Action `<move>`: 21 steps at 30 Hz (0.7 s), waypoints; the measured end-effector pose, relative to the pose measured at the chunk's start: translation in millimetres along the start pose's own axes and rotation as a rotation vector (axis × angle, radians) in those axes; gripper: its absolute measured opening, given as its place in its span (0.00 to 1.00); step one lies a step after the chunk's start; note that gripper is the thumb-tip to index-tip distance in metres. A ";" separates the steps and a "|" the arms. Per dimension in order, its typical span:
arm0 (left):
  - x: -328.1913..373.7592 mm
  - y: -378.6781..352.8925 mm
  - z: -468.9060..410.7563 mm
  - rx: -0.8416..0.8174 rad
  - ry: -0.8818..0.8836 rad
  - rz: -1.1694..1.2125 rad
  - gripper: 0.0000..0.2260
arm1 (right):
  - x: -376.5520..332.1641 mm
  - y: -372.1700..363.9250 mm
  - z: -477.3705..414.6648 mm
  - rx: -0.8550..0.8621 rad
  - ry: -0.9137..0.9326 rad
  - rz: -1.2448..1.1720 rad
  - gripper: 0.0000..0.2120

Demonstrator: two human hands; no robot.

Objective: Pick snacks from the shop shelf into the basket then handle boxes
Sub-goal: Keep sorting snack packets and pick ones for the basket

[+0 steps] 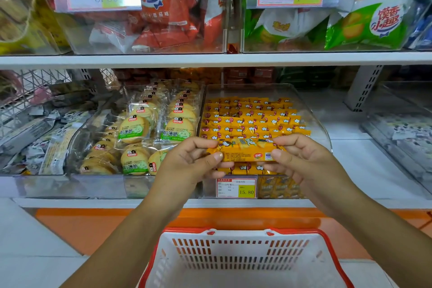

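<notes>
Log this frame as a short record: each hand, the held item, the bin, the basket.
left hand: pinches the yellow packet by its left end
right hand: pinches its right end
packet position: level, in front of the clear bin of matching packets
price tag: on the bin front, reads 15.80
basket: below the hands, red rim, no snacks in the visible part

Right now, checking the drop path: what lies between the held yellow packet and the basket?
Head view: between yellow packet and basket show the 15.80 price tag, white shelf edge and orange band.
</notes>
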State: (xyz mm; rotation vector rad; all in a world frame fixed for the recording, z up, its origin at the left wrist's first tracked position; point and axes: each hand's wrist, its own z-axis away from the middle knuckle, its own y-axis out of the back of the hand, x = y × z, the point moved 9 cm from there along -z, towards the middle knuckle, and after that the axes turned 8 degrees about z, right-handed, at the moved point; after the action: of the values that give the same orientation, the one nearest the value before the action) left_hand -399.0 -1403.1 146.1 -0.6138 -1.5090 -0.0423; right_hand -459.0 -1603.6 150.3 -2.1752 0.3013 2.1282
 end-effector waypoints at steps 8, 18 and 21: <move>-1.3 2.6 -0.4 0.019 0.010 0.063 0.11 | 1.4 -5.6 -0.9 -0.059 -0.030 -0.208 0.20; 1.1 11.2 -2.2 0.068 -0.028 -0.058 0.01 | -0.7 -6.7 -0.4 -0.114 0.013 -0.158 0.17; -5.3 6.6 -2.5 0.052 -0.009 -0.017 0.06 | -2.3 -5.8 -1.8 -0.097 0.003 -0.183 0.13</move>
State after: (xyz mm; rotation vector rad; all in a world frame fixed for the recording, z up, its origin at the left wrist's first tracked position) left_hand -394.6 -1400.3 139.0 -0.5600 -1.5194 -0.0134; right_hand -456.2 -1598.1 152.1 -2.1632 -0.0024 2.0797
